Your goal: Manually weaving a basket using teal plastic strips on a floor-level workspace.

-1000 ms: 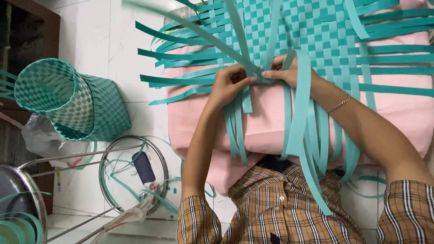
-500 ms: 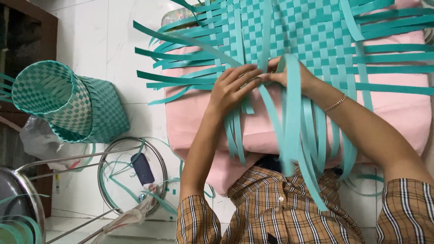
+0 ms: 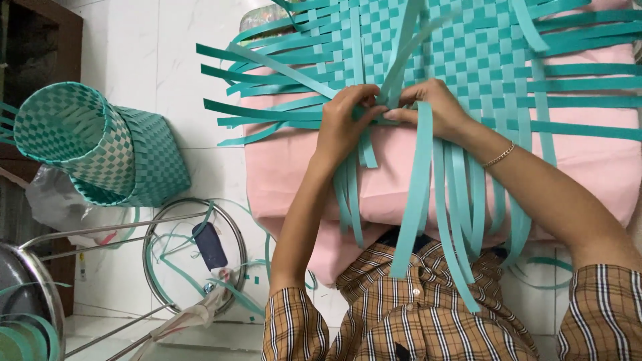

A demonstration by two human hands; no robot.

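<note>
A flat teal woven mat (image 3: 468,60) of plastic strips lies on a pink cushion (image 3: 294,180), with loose strip ends fanning out left, right and toward me. My left hand (image 3: 344,124) pinches the teal strips (image 3: 394,87) at the mat's near edge. My right hand (image 3: 435,107), with a thin gold bracelet on the wrist, grips the same bunch of strips just beside it. The two hands touch. Several long strips (image 3: 418,200) hang down over the cushion onto my plaid shirt.
A finished teal and white woven basket (image 3: 100,147) lies on its side at the left on the white tiled floor. Below it stands a round metal stool frame (image 3: 194,254) with a dark phone-like object and strip offcuts. A dark wooden cabinet (image 3: 40,40) stands at the far left.
Both hands have stayed at the mat's near edge, working the strips. A strip that hung down has been lifted up between the hands. The view has shifted slightly.
</note>
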